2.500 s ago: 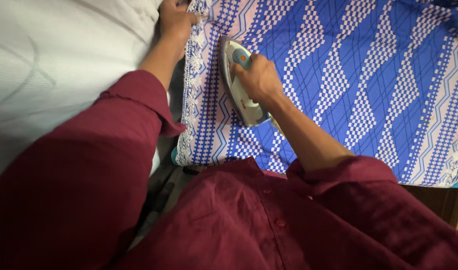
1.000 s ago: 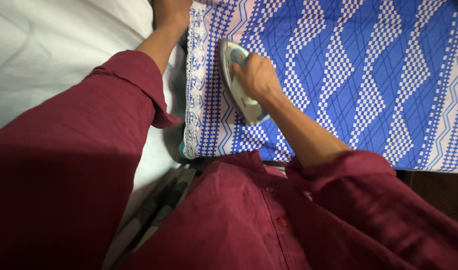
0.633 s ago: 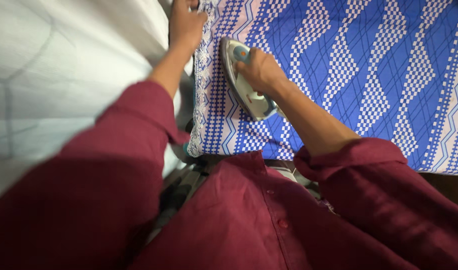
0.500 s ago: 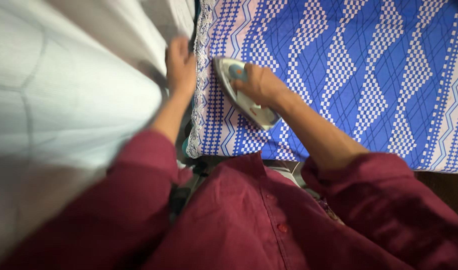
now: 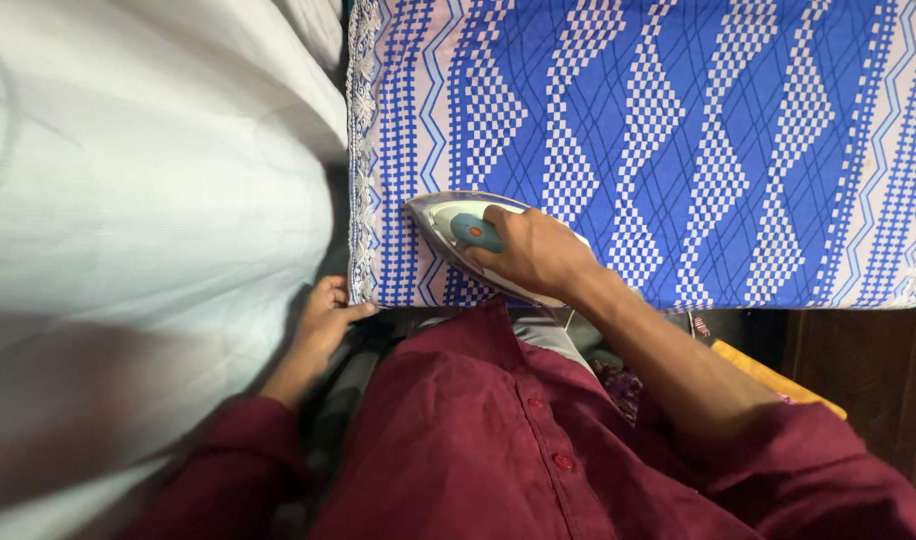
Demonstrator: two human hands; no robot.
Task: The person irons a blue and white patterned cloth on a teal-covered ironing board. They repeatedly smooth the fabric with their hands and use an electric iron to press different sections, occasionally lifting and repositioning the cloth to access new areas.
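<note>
A blue and white patterned cloth [image 5: 678,130] with a lace border lies flat on a board. My right hand [image 5: 538,255] grips the handle of a white and blue clothes iron [image 5: 458,232], which rests on the cloth near its front edge, tip pointing left. My left hand [image 5: 323,320] pinches the cloth's front left corner by the lace edge, thumb on top.
A large white fabric [image 5: 138,200] fills the left side. My dark red shirt [image 5: 498,450] covers the foreground. Dark wooden furniture [image 5: 868,370] and a yellow object [image 5: 768,375] sit at the lower right, below the board's edge.
My left hand has come down from the cloth's far left edge to its front left corner. The iron has slid toward me to the front edge and turned to point left.
</note>
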